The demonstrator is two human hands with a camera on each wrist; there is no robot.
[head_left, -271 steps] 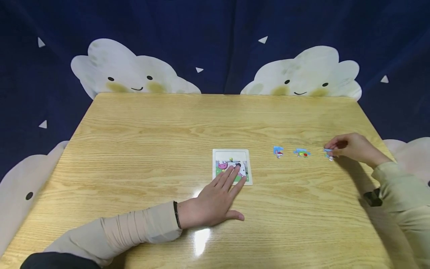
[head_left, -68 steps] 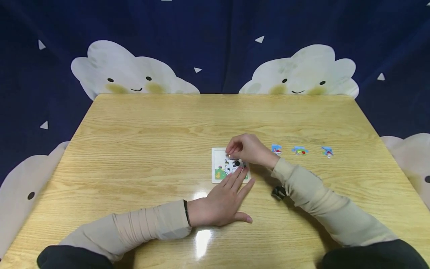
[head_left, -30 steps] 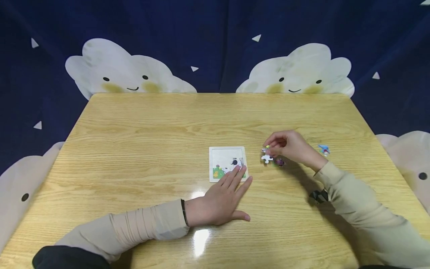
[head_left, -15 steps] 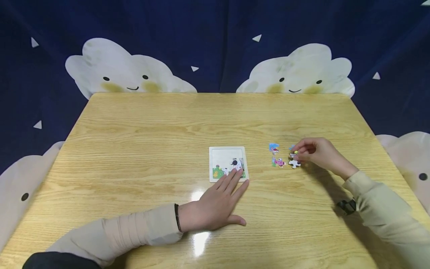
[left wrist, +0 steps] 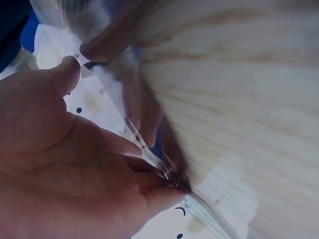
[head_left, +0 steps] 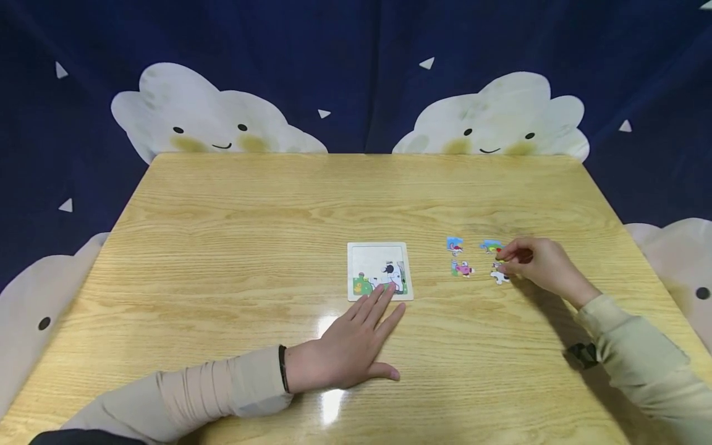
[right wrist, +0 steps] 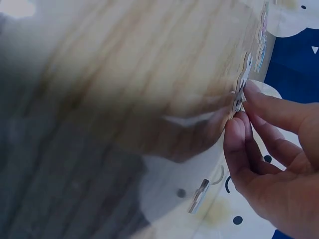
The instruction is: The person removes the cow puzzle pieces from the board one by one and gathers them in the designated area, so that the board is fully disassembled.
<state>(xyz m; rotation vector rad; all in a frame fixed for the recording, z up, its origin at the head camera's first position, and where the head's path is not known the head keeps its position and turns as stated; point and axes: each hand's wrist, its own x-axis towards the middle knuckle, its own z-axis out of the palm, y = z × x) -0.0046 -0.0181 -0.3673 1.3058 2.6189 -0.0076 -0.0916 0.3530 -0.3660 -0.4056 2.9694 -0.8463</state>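
My left hand [head_left: 353, 343] lies flat with spread fingers, their tips on the lower edge of a white-bordered puzzle tray [head_left: 351, 266]. Inside the tray, a few pieces showing a cow's body, green ground and a duck fill the lower part; its upper part is bare white. To the right, my right hand [head_left: 547, 269] pinches a white and black puzzle piece [head_left: 500, 277] between thumb and fingertips, low at the tabletop. In the right wrist view that puzzle piece [right wrist: 242, 79] shows edge-on at the fingertips.
Left of the right hand lie a pink puzzle piece [head_left: 461, 269], a blue and red one [head_left: 454, 245] and a blue-green one [head_left: 492, 246]. Another loose piece [right wrist: 199, 196] shows in the right wrist view. A dark blue cloud-patterned curtain [head_left: 356, 74] hangs behind the wooden table [head_left: 250, 247].
The right hand has taken the pink piece, then the white and black piece, from the tray rightward to the table. The left fingers have slid slightly down the tray.
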